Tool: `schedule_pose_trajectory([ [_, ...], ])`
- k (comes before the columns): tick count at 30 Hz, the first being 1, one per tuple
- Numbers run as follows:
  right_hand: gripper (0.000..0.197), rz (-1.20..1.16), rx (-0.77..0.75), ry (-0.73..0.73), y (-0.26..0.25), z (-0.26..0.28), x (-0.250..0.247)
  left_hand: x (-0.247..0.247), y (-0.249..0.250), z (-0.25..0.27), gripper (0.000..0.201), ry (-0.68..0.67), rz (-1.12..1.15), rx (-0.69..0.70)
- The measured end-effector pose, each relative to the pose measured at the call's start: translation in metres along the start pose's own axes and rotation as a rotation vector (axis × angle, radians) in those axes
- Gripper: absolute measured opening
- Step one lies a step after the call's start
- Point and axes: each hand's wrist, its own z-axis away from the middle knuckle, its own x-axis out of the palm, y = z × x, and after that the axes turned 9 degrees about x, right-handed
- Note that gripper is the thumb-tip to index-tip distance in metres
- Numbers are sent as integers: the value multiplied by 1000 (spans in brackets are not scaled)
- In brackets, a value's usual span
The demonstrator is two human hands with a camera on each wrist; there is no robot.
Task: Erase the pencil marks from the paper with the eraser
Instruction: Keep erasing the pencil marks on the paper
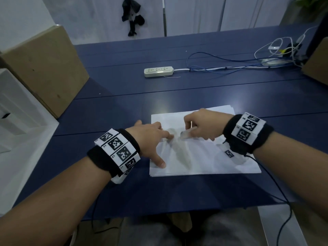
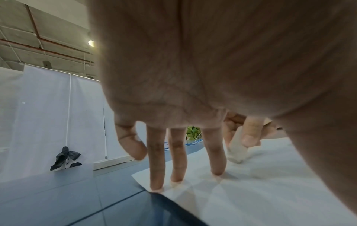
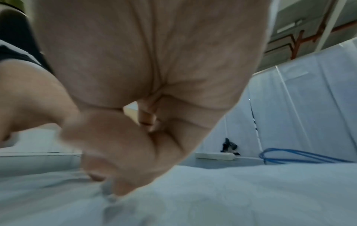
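Note:
A stack of white paper (image 1: 204, 157) lies on the dark blue table (image 1: 124, 96) in front of me. My left hand (image 1: 150, 139) is spread flat, its straight fingers (image 2: 174, 165) pressing down on the paper's left part (image 2: 251, 191). My right hand (image 1: 200, 126) pinches a pale eraser (image 1: 185, 134) and holds its tip against the sheet near the middle. From the left wrist view the eraser (image 2: 236, 150) slants down onto the paper under the right fingers. In the right wrist view, the curled right hand (image 3: 115, 152) is blurred over the paper (image 3: 231, 198). Pencil marks are too faint to make out.
A white power strip (image 1: 158, 71) lies farther back on the table, with blue and white cables (image 1: 248, 64) trailing right. Cardboard boxes stand at the left (image 1: 44, 68) and the far right (image 1: 317, 63). A thin black cable (image 1: 276, 190) runs from my right wristband off the table's near edge.

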Motion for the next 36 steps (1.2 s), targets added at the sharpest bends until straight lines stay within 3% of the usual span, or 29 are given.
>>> schedule_pose_trajectory([
  [2,26,-4,-31,-18,2,3,1,-2,1,-2,101,5,-33,2],
  [6,8,30,-168,-318,-7,24,13,-2,1,-4,102,10,-42,5],
  [10,18,69,-35,-7,-5,5,-1,-5,2,-2,101,-18,47,3],
  [12,24,54,-9,78,-3,2,-4,-6,3,0,100,-20,70,16],
  [15,12,17,-142,-134,-7,16,4,-7,2,0,98,-6,76,36],
  [17,12,-14,-162,-361,-12,27,11,-6,2,-1,100,-10,49,41],
  [18,14,-13,-157,-401,-13,28,12,-6,2,-1,101,-15,35,43],
  [24,17,26,-30,33,-4,0,0,-7,1,-1,100,-17,36,43],
  [26,14,72,-97,-16,-4,5,2,-6,1,-2,98,-3,35,38],
  [29,10,28,-154,-318,-12,22,10,-3,2,-3,96,4,20,30],
  [30,11,24,-157,-345,-13,23,10,-3,3,-3,96,6,16,29],
  [34,17,49,-41,-46,-4,0,0,-4,4,-4,99,2,17,19],
  [36,25,45,-14,23,1,-3,-2,-4,4,-4,99,-1,19,18],
])
